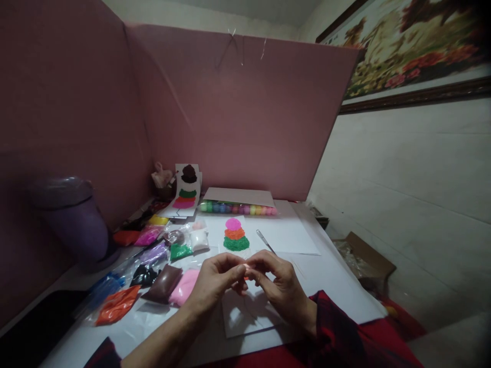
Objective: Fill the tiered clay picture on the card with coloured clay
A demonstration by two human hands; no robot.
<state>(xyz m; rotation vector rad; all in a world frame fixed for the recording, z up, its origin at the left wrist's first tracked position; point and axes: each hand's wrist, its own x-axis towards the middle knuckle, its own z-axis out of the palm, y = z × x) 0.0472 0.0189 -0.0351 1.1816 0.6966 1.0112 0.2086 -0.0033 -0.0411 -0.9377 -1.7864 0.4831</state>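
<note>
Now, left hand (226,276): I see it pinching an orange piece (246,278).
Right hand (276,278): pinching it too.
Orange piece: six o'clock of the coloured stack (235,234).
Pinch: oversqueezing could flatten it.

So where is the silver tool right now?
In the head view, the silver tool lies slightly right of centre, just beyond the right hand and to the right of the pink, orange and green layered picture.
</note>
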